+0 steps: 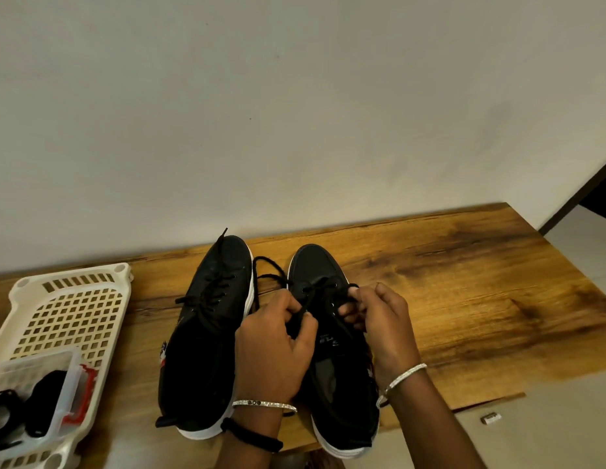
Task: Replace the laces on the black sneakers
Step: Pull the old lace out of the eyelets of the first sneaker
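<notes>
Holding the black lace with both hands, you work over the sneaker in the lower middle of the frame. Your left hand has its fingers curled in, and it pinches the lace between thumb and finger. Your right hand is curled too, and its fingertips pinch the lace near the top holes of the shoe. A loose loop of lace lies on the wooden table between this shoe and the other sneaker, which sits just to the left. At the lower left of the frame a white basket holds a clear box with black things inside; you cannot tell what they are.
</notes>
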The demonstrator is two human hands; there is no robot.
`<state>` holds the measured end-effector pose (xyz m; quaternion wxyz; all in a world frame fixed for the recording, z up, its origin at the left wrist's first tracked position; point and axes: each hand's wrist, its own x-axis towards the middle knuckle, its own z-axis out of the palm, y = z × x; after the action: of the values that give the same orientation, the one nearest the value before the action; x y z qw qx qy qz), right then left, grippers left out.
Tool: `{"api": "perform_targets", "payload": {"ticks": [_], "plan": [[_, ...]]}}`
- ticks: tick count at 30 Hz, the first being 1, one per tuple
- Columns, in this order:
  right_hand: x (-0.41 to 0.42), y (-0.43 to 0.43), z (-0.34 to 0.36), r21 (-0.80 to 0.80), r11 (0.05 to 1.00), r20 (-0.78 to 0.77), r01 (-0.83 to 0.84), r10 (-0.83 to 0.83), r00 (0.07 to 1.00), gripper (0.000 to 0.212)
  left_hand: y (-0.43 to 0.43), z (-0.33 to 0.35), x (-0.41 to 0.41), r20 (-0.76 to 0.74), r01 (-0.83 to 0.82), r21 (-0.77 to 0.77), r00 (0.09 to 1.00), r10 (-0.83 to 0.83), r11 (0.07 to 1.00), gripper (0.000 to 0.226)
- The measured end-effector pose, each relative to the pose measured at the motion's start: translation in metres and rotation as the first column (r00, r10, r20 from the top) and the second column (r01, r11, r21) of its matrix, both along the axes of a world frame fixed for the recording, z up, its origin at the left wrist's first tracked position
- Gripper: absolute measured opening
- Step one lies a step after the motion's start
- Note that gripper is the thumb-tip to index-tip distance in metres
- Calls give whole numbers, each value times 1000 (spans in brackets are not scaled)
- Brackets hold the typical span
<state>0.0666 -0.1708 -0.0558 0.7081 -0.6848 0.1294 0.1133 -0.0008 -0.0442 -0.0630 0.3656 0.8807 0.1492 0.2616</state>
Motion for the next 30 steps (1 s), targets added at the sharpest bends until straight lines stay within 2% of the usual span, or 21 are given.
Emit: {"api": "perform_targets", "payload": {"ticks": [2,3,4,5,6,8,11,13,15,18,20,23,25,27,29,30], "plan": [[2,-4,3,-18,998,-6,-63,63,998,17,-1,0,0,-3,-9,-1,1000,9,1000,19],[2,-5,4,-108,991,42,-85,90,995,9,-1,0,0,-5,-10,1,1000,10,1000,19],[0,-5,3,-248,965,120,-83,116,986,11,0,0,0,-7,-11,4,1000,12,1000,19],[-2,-4,2,-398,916,232,-52,155,960,21,0,0,1,-8,-14,6,1000,14,1000,19],[-4,-4,2,-507,862,359,-5,217,908,29,0,1,1,-8,-16,5,1000,16,1000,19],[-6,-1,2,-609,791,533,51,361,765,36,1,1,1,-6,-17,2,1000,17,1000,19],[-9,2,-2,-738,670,551,79,531,644,43,1,2,1,-3,-4,-2,1000,4,1000,18],[-11,4,-6,-776,623,531,96,564,633,37,2,2,0,-6,4,-4,1000,-4,1000,18],[-10,4,-8,-778,620,526,103,553,646,22,3,1,0,-5,12,-11,1000,-12,1000,17],[-6,3,-9,-733,676,540,80,506,673,11,3,1,-1,8,26,-14,1000,-26,1000,16],[-6,4,-10,-656,754,546,30,447,708,9,3,1,-1,12,24,-11,1000,-24,1000,17],[-10,6,-6,-328,942,492,-71,235,839,11,4,1,-1,10,17,-7,1000,-17,1000,16],[-9,4,3,24,998,300,-50,41,953,10,4,1,-1,6,11,-15,1000,-11,1000,18],[-6,-2,9,316,943,-30,104,-100,995,5,4,0,-1,5,7,-16,1000,-7,1000,19],[-1,-9,6,364,903,-224,228,-153,962,3,4,0,0,0,3,-12,1000,-3,1000,20],[1,-9,2,324,914,-236,244,-172,957,3,4,0,0,-2,2,-10,1000,-2,1000,20]]}}
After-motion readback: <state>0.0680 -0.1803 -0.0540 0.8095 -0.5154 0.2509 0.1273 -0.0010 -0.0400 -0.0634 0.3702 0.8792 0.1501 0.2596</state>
